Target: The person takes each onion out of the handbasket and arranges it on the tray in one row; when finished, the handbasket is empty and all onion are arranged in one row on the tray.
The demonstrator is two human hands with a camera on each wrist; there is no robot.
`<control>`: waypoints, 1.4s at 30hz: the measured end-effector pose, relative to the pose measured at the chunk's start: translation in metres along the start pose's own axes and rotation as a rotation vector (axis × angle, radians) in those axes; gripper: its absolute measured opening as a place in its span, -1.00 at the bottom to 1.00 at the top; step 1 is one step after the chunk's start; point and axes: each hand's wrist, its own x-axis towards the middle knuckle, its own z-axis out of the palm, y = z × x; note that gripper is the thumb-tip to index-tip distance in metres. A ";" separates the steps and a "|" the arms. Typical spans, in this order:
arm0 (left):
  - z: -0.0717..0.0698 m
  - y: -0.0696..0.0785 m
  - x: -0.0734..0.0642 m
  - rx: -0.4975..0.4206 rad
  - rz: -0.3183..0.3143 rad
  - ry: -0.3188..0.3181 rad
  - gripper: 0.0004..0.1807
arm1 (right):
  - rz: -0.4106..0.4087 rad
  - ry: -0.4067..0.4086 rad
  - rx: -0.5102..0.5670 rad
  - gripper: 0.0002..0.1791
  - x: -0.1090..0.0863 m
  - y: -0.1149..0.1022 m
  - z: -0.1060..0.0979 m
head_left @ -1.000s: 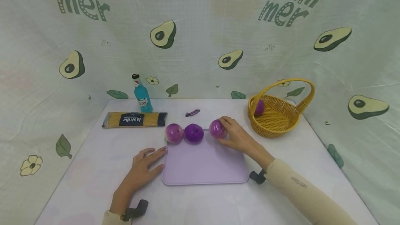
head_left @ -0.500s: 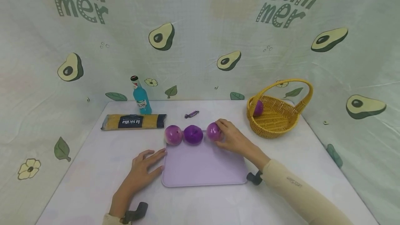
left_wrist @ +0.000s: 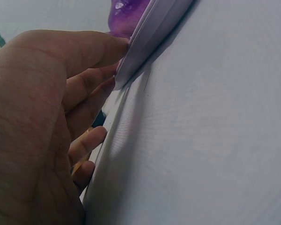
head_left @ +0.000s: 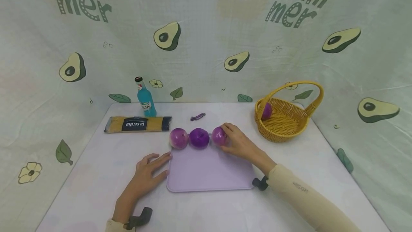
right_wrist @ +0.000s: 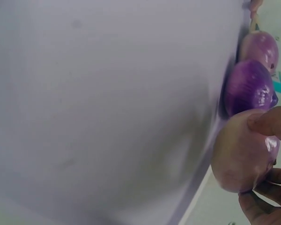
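My right hand [head_left: 237, 141] grips a glossy pinkish-purple round fruit [head_left: 219, 136] at the back edge of a lilac tray [head_left: 209, 174]. Its exact kind is unclear. Thumb and fingers sit around its right side, and the right wrist view shows its pale underside [right_wrist: 239, 157]. Just left of it rests a dark purple round fruit [head_left: 199, 138], with a pink-and-purple one [head_left: 178, 138] touching that at the tray's back left corner. My left hand [head_left: 147, 174] has its fingers spread; in the left wrist view, the thumb [left_wrist: 98, 49] and some fingertips touch the tray's left edge.
A yellow wicker basket [head_left: 276, 137] at the back right holds another purple round fruit [head_left: 266, 111]. A blue bottle [head_left: 146, 101] stands behind a pasta packet [head_left: 136, 124] at the back left. A small purple wrapped candy [head_left: 197, 117] lies behind the tray.
My right hand has carried the pinkish-purple fruit a little to the left, closer to the dark purple one. The left hand stays in place at the tray's edge.
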 end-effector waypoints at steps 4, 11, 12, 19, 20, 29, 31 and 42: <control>-0.001 0.000 0.000 -0.007 0.006 0.006 -0.43 | 0.004 -0.002 -0.006 -0.10 0.000 0.000 0.002; -0.001 0.000 -0.001 -0.013 0.000 0.003 -0.43 | 0.002 0.001 0.009 -0.11 0.001 -0.004 0.002; -0.001 0.001 -0.001 -0.014 0.000 0.002 -0.43 | 0.004 0.000 0.011 -0.11 0.001 -0.005 0.002; -0.002 0.001 -0.002 -0.016 0.000 0.011 -0.43 | -0.001 -0.001 -0.008 -0.13 0.003 -0.004 0.005; -0.002 0.002 -0.002 -0.014 -0.001 0.010 -0.43 | -0.004 0.000 -0.012 -0.13 0.004 -0.004 0.006; -0.001 0.001 -0.001 -0.010 -0.013 -0.003 -0.43 | 0.007 -0.012 -0.025 -0.12 0.007 -0.006 0.008; 0.000 0.001 -0.001 -0.008 -0.015 -0.005 -0.43 | 0.015 -0.016 -0.028 -0.12 0.008 -0.006 0.009; 0.001 -0.001 -0.001 0.003 -0.003 -0.002 -0.42 | 0.029 -0.035 -0.033 -0.12 0.009 -0.001 0.013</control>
